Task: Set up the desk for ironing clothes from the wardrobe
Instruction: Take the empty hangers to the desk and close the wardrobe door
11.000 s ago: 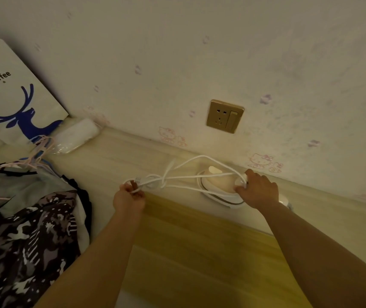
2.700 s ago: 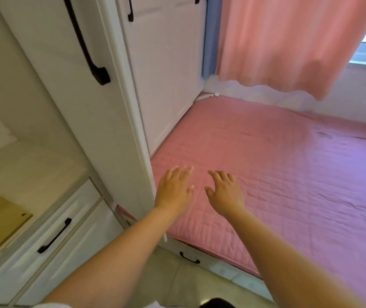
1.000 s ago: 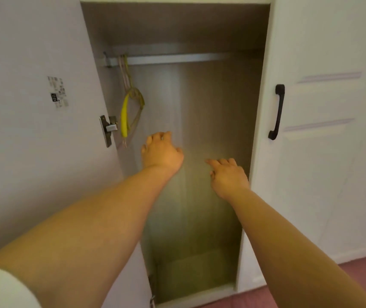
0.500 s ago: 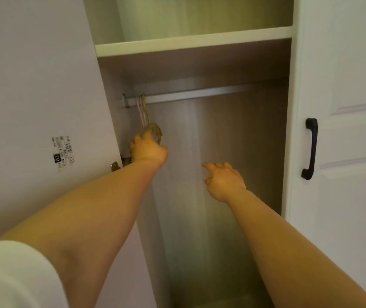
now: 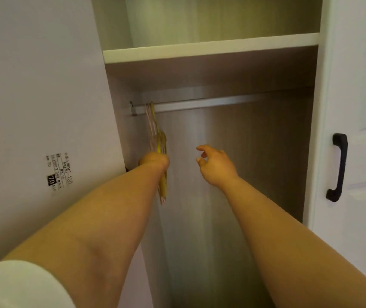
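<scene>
I am looking into the open wardrobe (image 5: 233,163), taking its metal rail (image 5: 211,102) as my landmark. A small bunch of yellow and pink hangers (image 5: 158,138) is hanging at the rail's left end, and my left hand (image 5: 155,160) is gripping them just below it. My right hand (image 5: 216,166) is hovering below the rail's middle, fingers loosely curled, holding nothing. A shelf (image 5: 211,48) is sitting above the rail; the open door (image 5: 39,107) with its label (image 5: 58,172) is crowding the left, a black handle (image 5: 337,167) showing on the right.
</scene>
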